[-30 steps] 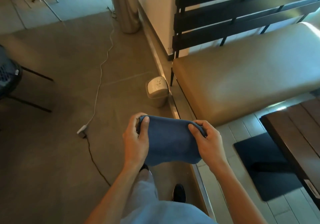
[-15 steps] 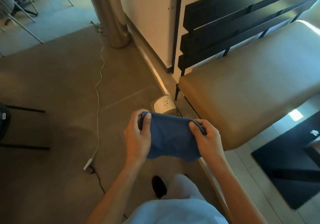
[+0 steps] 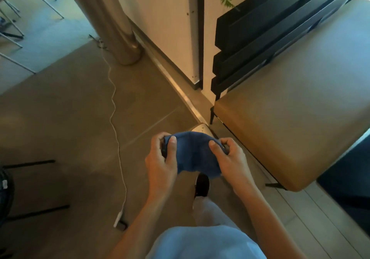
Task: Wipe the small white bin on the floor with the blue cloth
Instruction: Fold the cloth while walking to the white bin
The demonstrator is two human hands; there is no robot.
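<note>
The blue cloth [image 3: 195, 154] hangs stretched between my two hands in front of me. My left hand [image 3: 162, 162] pinches its left top corner, thumb on the near side. My right hand [image 3: 230, 158] grips the right top corner with curled fingers. The small white bin [image 3: 201, 128] stands on the floor just beyond the cloth, against the metal floor strip. Only its top edge shows above the cloth; the rest is hidden behind it.
A tan padded bench [image 3: 296, 106] with a black slatted back fills the right side. A white cable [image 3: 115, 122] runs down the floor to a plug [image 3: 120, 220]. A steel planter [image 3: 108, 24] stands by the white wall [image 3: 166, 24]. Dark chair legs [image 3: 34, 184] sit at left.
I have stepped closer to the bin. It has slid down the view and is now mostly covered by the cloth. Both hands keep the same hold on the cloth.
</note>
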